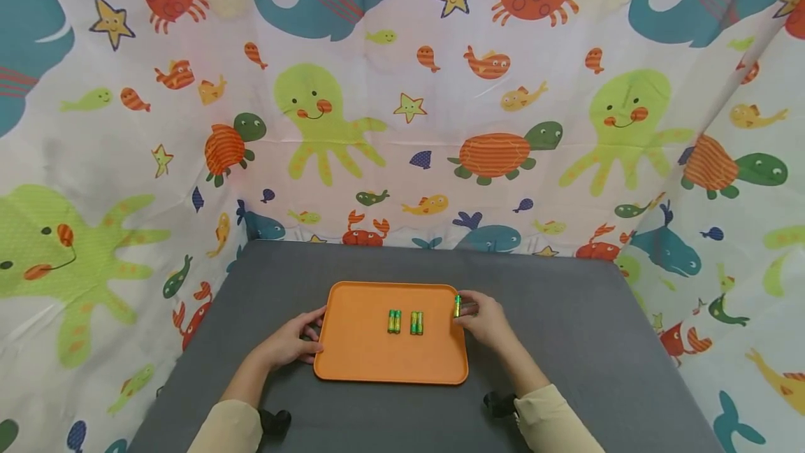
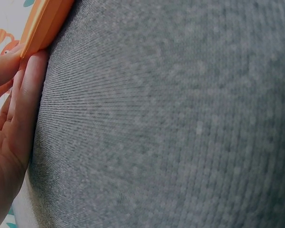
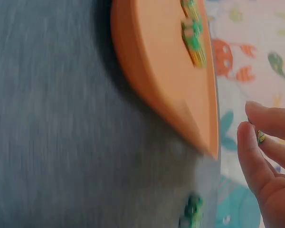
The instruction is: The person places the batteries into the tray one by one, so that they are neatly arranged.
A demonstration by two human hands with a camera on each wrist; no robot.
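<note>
An orange tray [image 1: 358, 358] lies on the grey table, carrying two pairs of green-and-gold batteries [image 1: 394, 321], [image 1: 417, 323] side by side near its middle. At the tray's left edge, my left hand [image 1: 291, 342] grips the rim; the left wrist view shows the thumb and fingers [image 2: 34, 76] at the tray's corner. My right hand [image 1: 487, 320] pinches another battery [image 1: 457, 306] upright over the tray's right rim. Fingers mostly hide that held battery [image 3: 261, 137] in the right wrist view. Green batteries [image 3: 194, 211], blurred, lie on the table beside the tray there.
The grey cloth-covered table [image 1: 566, 355] extends around the tray. Behind and at both sides hangs a white curtain [image 1: 377, 208] printed with sea animals. A black wrist strap piece [image 1: 499, 404] shows by the right sleeve, and another [image 1: 275, 423] by the left.
</note>
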